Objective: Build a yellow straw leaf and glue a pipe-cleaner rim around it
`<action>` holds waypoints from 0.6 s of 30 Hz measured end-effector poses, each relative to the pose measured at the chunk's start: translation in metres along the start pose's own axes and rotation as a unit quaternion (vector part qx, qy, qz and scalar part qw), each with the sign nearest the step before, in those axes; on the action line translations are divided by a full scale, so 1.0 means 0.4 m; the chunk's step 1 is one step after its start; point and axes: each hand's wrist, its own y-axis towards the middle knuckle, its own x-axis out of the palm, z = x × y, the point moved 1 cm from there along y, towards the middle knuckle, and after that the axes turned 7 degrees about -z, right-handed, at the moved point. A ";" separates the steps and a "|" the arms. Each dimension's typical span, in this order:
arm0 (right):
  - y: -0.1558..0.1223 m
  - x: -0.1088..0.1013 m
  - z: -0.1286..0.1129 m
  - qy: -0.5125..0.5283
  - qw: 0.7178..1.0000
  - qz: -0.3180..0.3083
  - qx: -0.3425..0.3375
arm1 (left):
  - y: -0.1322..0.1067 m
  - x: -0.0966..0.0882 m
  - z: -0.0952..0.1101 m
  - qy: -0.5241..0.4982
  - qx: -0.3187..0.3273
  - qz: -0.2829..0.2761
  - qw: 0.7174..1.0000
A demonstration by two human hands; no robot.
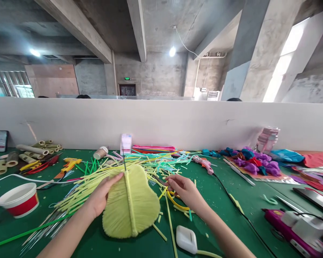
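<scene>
A yellow-green fuzzy leaf (146, 206), seemingly made of pipe cleaners, has a raised midrib and a dark thin stem at its top. My left hand (101, 193) grips it by its upper left edge, thumb in front, tilted above the table. To its right, my right hand (183, 188) has its fingers closed at a tool with yellow looped handles (179, 204) and a dark tip, which looks like scissors; the fingers partly cover it. Under and behind both hands lie many yellow-green pipe cleaners (80, 191), some cut into short bits.
A paper bowl (18, 200) stands at left, near a yellow glue gun (70, 164) and bamboo pieces (33, 148). A white earphone case (186, 239) lies in front. At right are a pink glue gun (204, 164), purple pompoms (269, 166) and a power strip (293, 229). A white partition (161, 122) stands behind.
</scene>
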 end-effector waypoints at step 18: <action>-0.028 -0.096 0.051 -0.492 0.861 -0.008 0.132 | 0.004 -0.011 -0.029 -0.005 -0.075 -0.001 0.997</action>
